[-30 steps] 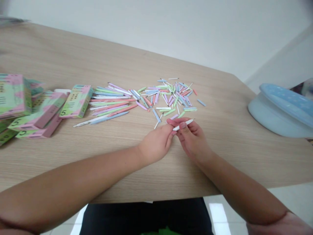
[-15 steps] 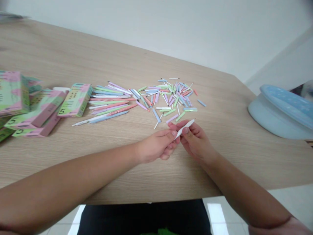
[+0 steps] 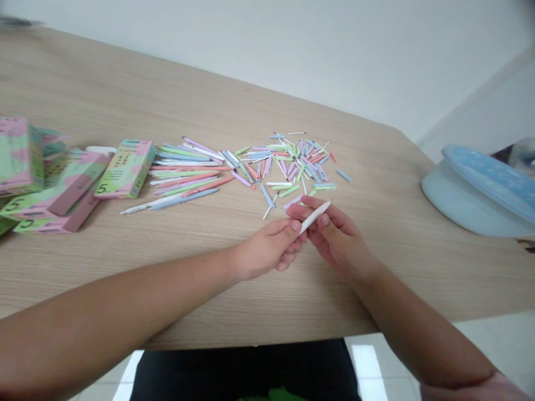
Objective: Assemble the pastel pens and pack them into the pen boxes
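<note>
My left hand [image 3: 276, 245] is closed, pinching the lower end of a white pen [image 3: 314, 217] between thumb and fingers. The pen slants up to the right and narrows toward its far end. My right hand [image 3: 334, 231] is loosely round its upper part, the thumb along the near side and the fingers stretched out behind. Just beyond the hands lies a loose pile of short coloured pen parts [image 3: 288, 191] and thin white refills, in blue, green, purple, red and white. Left of that pile, several long pens [image 3: 184, 181] lie side by side.
Green and pink boxes [image 3: 61, 186] are stacked at the left, with one box [image 3: 125, 170] beside the long pens. A light blue round plastic stool or tub [image 3: 472, 195] stands by the table's right edge. Behind the wooden table [image 3: 200, 312] rises a white wall.
My right hand's fingers have loosened and straightened a little round the pen, and the thumb has shifted to its side. My left hand keeps its pinch. The view has moved slightly.
</note>
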### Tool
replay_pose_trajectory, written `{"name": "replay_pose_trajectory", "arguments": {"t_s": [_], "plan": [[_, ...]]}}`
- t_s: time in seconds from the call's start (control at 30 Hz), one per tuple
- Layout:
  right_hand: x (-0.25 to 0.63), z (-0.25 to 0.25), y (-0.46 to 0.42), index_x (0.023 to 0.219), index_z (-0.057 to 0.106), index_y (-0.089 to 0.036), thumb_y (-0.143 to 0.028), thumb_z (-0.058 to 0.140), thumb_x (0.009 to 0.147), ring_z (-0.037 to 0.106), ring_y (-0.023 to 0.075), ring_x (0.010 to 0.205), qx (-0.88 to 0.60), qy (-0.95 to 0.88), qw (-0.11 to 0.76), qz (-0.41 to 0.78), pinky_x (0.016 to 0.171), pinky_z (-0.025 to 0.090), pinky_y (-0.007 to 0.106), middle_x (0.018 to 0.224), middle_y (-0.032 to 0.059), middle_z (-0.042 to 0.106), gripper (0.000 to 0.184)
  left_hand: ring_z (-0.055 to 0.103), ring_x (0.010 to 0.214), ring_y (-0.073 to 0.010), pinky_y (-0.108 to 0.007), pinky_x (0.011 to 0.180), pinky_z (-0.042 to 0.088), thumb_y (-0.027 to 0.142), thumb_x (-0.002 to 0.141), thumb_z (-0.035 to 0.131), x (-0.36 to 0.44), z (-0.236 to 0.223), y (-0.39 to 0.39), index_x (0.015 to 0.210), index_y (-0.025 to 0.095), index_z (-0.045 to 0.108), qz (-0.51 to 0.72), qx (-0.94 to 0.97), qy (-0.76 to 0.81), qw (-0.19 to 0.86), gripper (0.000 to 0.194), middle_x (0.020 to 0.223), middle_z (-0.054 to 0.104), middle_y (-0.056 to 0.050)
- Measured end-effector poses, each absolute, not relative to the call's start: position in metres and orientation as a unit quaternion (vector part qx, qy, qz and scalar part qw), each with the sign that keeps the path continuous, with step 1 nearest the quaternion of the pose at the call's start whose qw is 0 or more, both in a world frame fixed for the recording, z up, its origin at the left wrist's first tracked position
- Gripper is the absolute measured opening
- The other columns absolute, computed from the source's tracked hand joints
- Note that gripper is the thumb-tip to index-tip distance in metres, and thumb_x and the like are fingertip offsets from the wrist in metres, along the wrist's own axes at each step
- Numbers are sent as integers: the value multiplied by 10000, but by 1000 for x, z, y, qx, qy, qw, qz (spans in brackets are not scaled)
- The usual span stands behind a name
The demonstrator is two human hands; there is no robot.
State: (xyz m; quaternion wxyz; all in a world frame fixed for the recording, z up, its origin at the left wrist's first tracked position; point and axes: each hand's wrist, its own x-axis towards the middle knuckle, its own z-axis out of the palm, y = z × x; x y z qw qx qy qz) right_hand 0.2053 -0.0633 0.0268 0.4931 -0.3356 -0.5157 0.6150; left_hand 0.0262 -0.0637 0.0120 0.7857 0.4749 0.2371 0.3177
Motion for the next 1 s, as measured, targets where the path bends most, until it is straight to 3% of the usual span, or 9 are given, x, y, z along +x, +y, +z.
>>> {"name": "replay_pose_trajectory", "arguments": {"t_s": [0.1,0.2,0.27,0.37,0.5,0.57,0.7,1.0], "plan": [[206,28,-62,1131,747,-329,-456,760,916,761,194,1004,-329,-519,493,616,953,597,421,1135,15,811,250,191,480,-60,-170,413,168,620,998,492,26,13,-63,840,207,409,268,419,200,844,450,669,309,79],[201,25,-61,978,762,-314,-445,809,872,769,181,929,-322,-507,524,604,884,612,375,1005,-10,828,175,248,491,-71,-183,421,210,629,998,482,27,13,-65,859,206,428,300,457,217,809,449,676,333,73],[197,23,-62,952,757,-314,-438,839,842,766,190,974,-332,-496,544,590,894,607,372,964,-17,825,185,328,530,-91,-210,467,297,620,1021,432,27,12,-67,890,198,470,353,523,257,732,444,690,380,56],[192,22,-63,937,742,-309,-415,870,810,767,205,957,-362,-488,567,556,927,599,408,914,-20,818,209,486,705,-144,-286,681,450,548,1061,382,25,13,-69,944,184,545,409,654,303,560,416,780,513,0],[192,22,-64,906,712,-296,-375,871,814,758,195,863,-381,-504,568,528,883,606,407,922,-14,814,200,570,901,-190,-356,890,459,446,1089,347,21,15,-68,1101,174,588,413,727,302,458,363,963,628,-58],[194,23,-63,971,725,-304,-407,853,833,757,198,907,-362,-522,556,536,897,603,404,981,-2,816,214,565,891,-187,-347,873,459,452,1090,342,20,15,-66,1107,172,592,414,724,297,465,376,951,623,-56],[199,27,-64,1210,718,-330,-571,694,933,741,229,1095,-332,-526,546,561,1022,564,464,1145,32,801,368,488,735,-146,-286,709,432,537,1074,347,20,13,-65,910,178,552,393,688,285,539,445,789,528,-7],[194,22,-63,976,750,-300,-581,743,887,759,244,1097,-350,-480,548,589,978,594,455,1016,13,829,295,320,502,-78,-215,456,248,632,1013,454,32,6,-75,873,194,453,380,519,246,725,459,646,384,69]]}}
